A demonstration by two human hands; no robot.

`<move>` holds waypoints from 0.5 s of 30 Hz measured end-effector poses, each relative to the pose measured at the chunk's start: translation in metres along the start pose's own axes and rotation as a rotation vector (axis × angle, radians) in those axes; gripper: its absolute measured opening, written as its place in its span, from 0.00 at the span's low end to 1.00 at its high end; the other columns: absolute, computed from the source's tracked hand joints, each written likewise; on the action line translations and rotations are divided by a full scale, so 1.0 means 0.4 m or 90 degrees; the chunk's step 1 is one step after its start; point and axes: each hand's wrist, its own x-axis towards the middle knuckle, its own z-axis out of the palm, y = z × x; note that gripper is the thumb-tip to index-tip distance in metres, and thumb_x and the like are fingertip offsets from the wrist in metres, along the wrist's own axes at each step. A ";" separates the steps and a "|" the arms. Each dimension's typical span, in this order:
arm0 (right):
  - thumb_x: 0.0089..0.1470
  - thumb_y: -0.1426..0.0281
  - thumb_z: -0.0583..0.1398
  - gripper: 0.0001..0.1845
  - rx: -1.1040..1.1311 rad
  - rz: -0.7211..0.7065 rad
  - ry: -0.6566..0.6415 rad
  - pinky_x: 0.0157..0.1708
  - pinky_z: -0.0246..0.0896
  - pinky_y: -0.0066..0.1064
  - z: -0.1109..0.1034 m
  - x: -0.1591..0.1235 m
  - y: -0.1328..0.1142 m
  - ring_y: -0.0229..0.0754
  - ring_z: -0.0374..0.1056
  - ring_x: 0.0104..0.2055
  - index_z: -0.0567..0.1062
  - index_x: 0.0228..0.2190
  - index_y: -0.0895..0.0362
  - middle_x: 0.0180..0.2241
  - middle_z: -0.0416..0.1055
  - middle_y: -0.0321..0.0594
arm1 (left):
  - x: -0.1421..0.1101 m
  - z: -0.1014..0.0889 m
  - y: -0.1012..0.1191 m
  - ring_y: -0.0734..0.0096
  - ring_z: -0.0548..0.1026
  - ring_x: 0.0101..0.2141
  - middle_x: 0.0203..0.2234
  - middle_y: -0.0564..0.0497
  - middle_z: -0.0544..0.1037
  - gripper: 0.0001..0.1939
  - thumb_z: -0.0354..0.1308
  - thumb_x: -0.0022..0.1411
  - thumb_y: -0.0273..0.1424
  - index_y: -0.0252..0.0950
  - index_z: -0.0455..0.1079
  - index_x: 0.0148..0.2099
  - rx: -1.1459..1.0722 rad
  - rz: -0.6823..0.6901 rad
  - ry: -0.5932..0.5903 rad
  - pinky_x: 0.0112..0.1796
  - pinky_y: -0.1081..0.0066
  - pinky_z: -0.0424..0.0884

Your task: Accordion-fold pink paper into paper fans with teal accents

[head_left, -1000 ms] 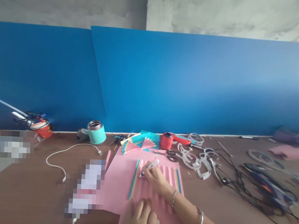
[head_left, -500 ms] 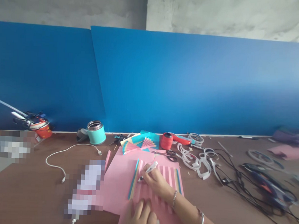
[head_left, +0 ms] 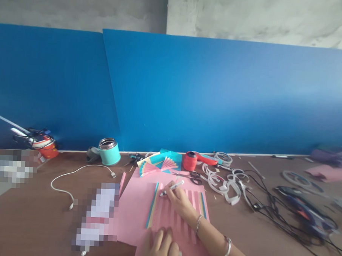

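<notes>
My right hand [head_left: 177, 198] is closed around a white marker [head_left: 175, 185]. The marker slants, its dark tip pointing down and left at the left part of a pleated pink paper [head_left: 178, 219]. Blue and cream layers [head_left: 153, 206] show along the pleated paper's side edges. My left hand [head_left: 161, 248] rests on the paper's near part with fingers bent. A small pale piece [head_left: 180, 254] sticks out beside its fingers; what it is stays unclear. Beneath lies a larger pink sheet [head_left: 130, 213]. Scissors [head_left: 195, 177] lie just beyond the pleats.
Behind the sheets sit a folded paper fan [head_left: 158, 167] and a red thread spool [head_left: 190, 161]. White strips [head_left: 216, 183] and black cables [head_left: 272, 208] lie right. A turquoise flask [head_left: 110, 152], a white cable [head_left: 72, 171] and a blurred-out object [head_left: 101, 211] are left. A blue panel [head_left: 189, 95] stands behind.
My right hand and the marker have shifted slightly up and right, with the tip further from me along the pleat. My left hand stays put.
</notes>
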 end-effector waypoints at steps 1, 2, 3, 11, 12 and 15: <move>0.59 0.57 0.51 0.16 -0.001 0.007 -0.002 0.36 0.60 0.31 0.001 0.000 -0.001 0.40 0.65 0.32 0.65 0.27 0.56 0.26 0.67 0.35 | 0.001 -0.001 -0.001 0.67 0.75 0.35 0.36 0.55 0.80 0.13 0.45 0.67 0.31 0.40 0.64 0.30 0.001 0.001 0.003 0.40 0.62 0.64; 0.59 0.57 0.51 0.17 -0.003 0.013 -0.003 0.36 0.60 0.31 0.002 0.000 -0.003 0.40 0.65 0.32 0.65 0.27 0.56 0.26 0.67 0.35 | 0.001 -0.001 -0.001 0.67 0.75 0.35 0.35 0.56 0.80 0.14 0.44 0.67 0.31 0.40 0.64 0.29 0.001 0.002 0.004 0.40 0.62 0.64; 0.59 0.57 0.51 0.16 0.000 0.016 -0.006 0.37 0.60 0.30 0.002 0.000 -0.006 0.41 0.66 0.33 0.66 0.27 0.56 0.26 0.68 0.35 | 0.002 -0.001 -0.002 0.67 0.75 0.35 0.35 0.56 0.80 0.14 0.44 0.68 0.31 0.40 0.64 0.29 -0.001 0.002 0.005 0.40 0.62 0.64; 0.58 0.59 0.52 0.15 -0.003 -0.001 -0.018 0.30 0.57 0.28 0.006 -0.007 -0.015 0.37 0.60 0.27 0.64 0.25 0.55 0.23 0.62 0.31 | 0.011 -0.001 -0.005 0.68 0.75 0.34 0.33 0.55 0.80 0.16 0.42 0.68 0.28 0.40 0.65 0.29 0.000 0.010 0.031 0.40 0.63 0.65; 0.58 0.59 0.52 0.15 -0.029 0.001 -0.017 0.28 0.55 0.28 0.006 -0.007 -0.013 0.36 0.58 0.26 0.64 0.25 0.55 0.22 0.61 0.31 | 0.012 -0.002 -0.005 0.68 0.75 0.34 0.33 0.55 0.80 0.16 0.42 0.68 0.28 0.39 0.65 0.29 0.002 0.011 0.031 0.40 0.64 0.66; 0.57 0.58 0.52 0.15 -0.039 -0.002 -0.016 0.27 0.54 0.28 0.005 -0.006 -0.007 0.36 0.57 0.25 0.64 0.25 0.55 0.22 0.59 0.31 | 0.015 -0.006 -0.006 0.68 0.75 0.34 0.33 0.55 0.80 0.17 0.42 0.69 0.29 0.39 0.65 0.28 0.006 0.013 0.033 0.39 0.64 0.66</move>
